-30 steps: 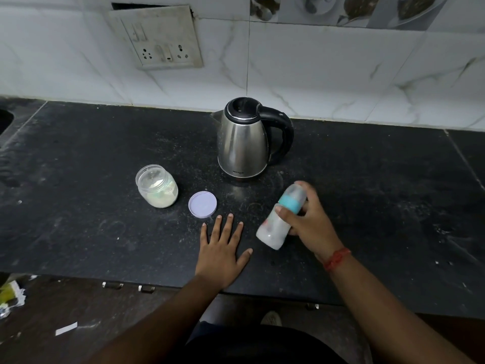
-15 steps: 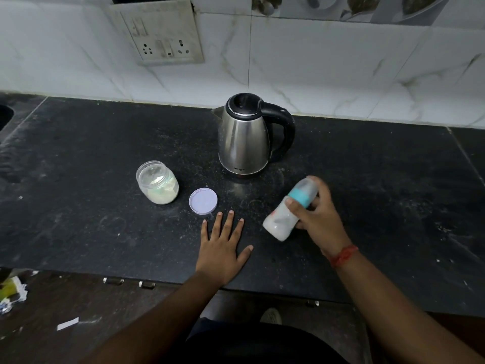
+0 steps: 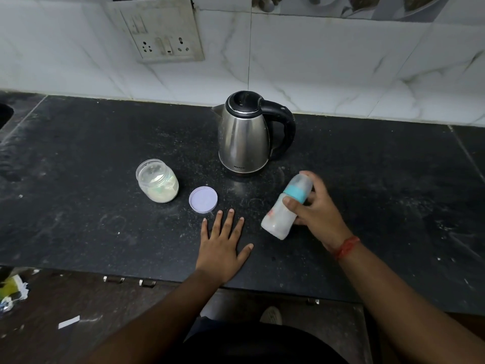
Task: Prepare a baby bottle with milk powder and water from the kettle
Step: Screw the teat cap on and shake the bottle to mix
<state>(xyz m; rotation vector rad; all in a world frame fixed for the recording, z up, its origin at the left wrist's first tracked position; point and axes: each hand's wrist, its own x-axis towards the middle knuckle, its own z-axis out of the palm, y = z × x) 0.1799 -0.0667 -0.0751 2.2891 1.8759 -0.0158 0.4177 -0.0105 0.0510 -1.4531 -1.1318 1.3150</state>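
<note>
Bottle: baby bottle was off the counter, tilted, cap end up and away toward the kettle, base low and toward the person. Teal collar, clear cap on. Body cloudy white inside; level can't be read, it was blurred.
R hand: right hand gripped the bottle, thumb across the front just below the teal collar, fingers curled round the back. Red thread band on the wrist.
L hand: left hand lay flat on the counter, palm down, fingers straight and spread apart, holding nothing. Fingertips just short of the lid, not touching.
Jar: clear powder jar stood upright, open mouth, pale cream powder filling approx the lower half, residue on the walls.
Lid: lilac round lid lay flat on the counter, betw jar and left hand, just beside the jar.
Kettle: steel kettle upright w/ black lid closed, black handle to the right, spout to the left; contents hidden.
Counter: black stone counter, dusty w/ white specks. Front edge ran just behind the left wrist. Wide bare stretches left of the jar and right of the bottle.
Back edge: white marble-look tile wall close behind the kettle; socket plate above left.
Far left: dark sink edge, partly in view.
</note>
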